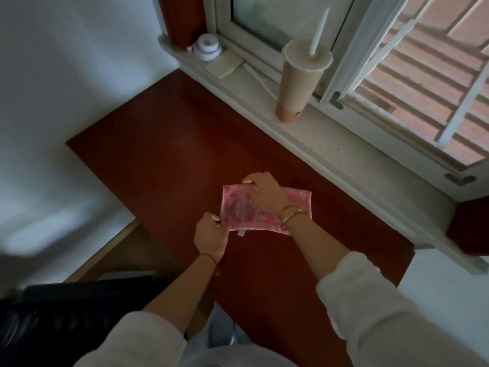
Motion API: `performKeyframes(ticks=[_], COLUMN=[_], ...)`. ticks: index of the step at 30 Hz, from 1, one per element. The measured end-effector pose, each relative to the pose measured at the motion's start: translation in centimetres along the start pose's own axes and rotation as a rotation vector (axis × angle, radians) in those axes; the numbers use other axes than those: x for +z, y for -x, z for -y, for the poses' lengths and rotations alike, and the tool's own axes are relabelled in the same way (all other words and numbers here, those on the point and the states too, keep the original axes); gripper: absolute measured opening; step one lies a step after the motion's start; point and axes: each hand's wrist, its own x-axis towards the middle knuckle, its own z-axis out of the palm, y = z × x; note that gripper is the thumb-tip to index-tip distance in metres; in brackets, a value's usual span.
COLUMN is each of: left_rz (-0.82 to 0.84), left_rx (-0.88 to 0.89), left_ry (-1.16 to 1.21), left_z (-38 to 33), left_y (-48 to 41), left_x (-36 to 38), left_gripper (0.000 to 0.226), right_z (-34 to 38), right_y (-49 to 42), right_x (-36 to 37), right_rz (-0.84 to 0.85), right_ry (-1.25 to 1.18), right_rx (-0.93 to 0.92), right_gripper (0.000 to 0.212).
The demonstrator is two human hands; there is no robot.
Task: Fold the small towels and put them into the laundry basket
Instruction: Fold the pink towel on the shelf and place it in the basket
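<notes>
A small pink towel [242,207] lies folded on the dark red table [164,144], with a white tag at its near edge. My left hand [211,234] pinches the towel's near left corner. My right hand [264,188] reaches across the towel and grips its far edge near the top left. My right wrist, with gold bracelets, covers part of the towel's right side. No laundry basket shows in the head view.
A tall drink cup [299,80] with a straw stands on the window sill [370,154] to the right. A small round jar [207,46] and a flat pad [225,63] sit at the sill's far end. A dark object [66,313] is at the lower left.
</notes>
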Motion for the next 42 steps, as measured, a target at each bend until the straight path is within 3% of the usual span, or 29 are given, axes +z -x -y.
performKeyframes(ticks=[4,8,12,17,21,25,30,38,42], left_rz=[0.025,0.037,-0.002,-0.051,-0.033,0.06,0.208,0.539,0.538], left_rx=[-0.083,-0.036,0.039,0.265,0.539,0.792,1.016,1.106,1.041], left_ry=[0.055,0.114,0.252,0.451,0.438,0.365,0.268,0.174,0.088], left_z=[-0.4,-0.3,-0.5,-2.5,-5.4,-8.0,-9.9,-11.0,-10.9], left_y=[-0.6,-1.1,-1.1,-0.9,0.2,2.2,5.5,8.6,7.4], left_x=[0.3,0.2,-1.2,-4.9,-9.1,-13.5,-18.7,-22.3,-20.0], left_gripper=[0.021,0.013,0.009,0.016,0.027,0.015,0.02,0.023,0.024], right_z=[1.6,2.1,2.2,1.9,2.6,3.7,5.2,6.7,4.9], right_y=[-2.1,-2.9,-2.4,1.5,6.1,11.0,17.0,23.6,23.2], right_x=[2.1,3.1,1.5,-4.3,-9.1,-12.2,-14.6,-15.8,-14.7], right_rz=[0.066,0.041,-0.02,-0.187,-0.284,-0.348,-0.36,-0.241,-0.19], right_ry=[0.095,0.12,-0.104,-0.466,-0.52,-0.504,-0.569,-0.736,-0.707], right_rx=[0.001,0.025,0.083,0.123,0.008,-0.083,-0.155,-0.271,-0.151], right_gripper=[0.042,0.028,0.019,0.003,0.014,0.024,0.014,0.01,0.011])
